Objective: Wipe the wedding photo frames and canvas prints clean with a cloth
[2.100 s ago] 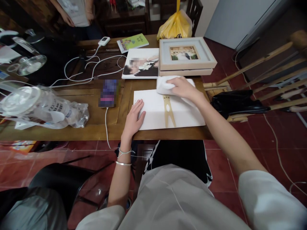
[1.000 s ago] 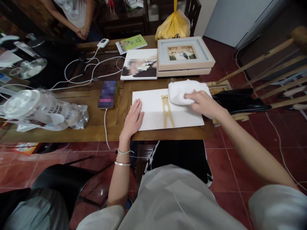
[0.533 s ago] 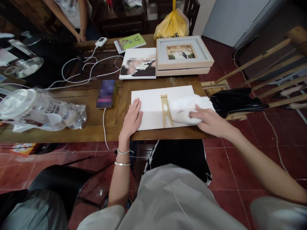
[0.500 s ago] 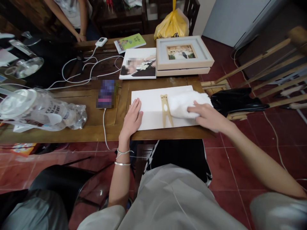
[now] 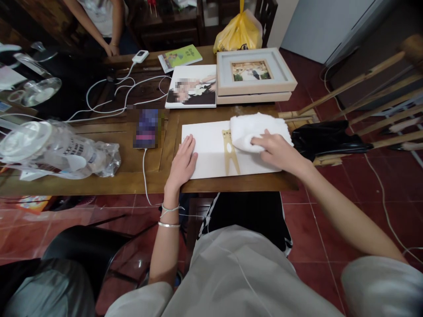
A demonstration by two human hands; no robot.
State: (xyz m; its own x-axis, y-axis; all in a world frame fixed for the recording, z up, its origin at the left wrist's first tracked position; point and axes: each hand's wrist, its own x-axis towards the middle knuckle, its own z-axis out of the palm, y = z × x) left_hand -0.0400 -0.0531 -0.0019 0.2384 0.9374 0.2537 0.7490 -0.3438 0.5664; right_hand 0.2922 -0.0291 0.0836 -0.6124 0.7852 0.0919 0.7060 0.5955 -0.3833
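Note:
A flat white board (image 5: 206,152) lies near the table's front edge, with a yellow-brown bear-shaped figure (image 5: 229,152) in its middle. I cannot tell whether that figure is printed or laid on top. My left hand (image 5: 184,162) rests flat over the board's left edge, fingers stretched out. In my right hand (image 5: 277,152) is a bunched white cloth (image 5: 256,127), pressed onto the right part of the board and touching the figure's upper side. The cloth covers the board's upper right corner.
Behind the board are a photo book (image 5: 193,88), framed pictures (image 5: 256,72) and a green booklet (image 5: 181,57). Left are a phone (image 5: 146,128) on a cable and a plastic-wrapped cup (image 5: 62,149). A bamboo chair (image 5: 350,92) stands right. Another person's arms (image 5: 114,31) show across the table.
My right hand has moved the white cloth up and slightly left across the board, uncovering some of its lower right. My left hand has stayed in place.

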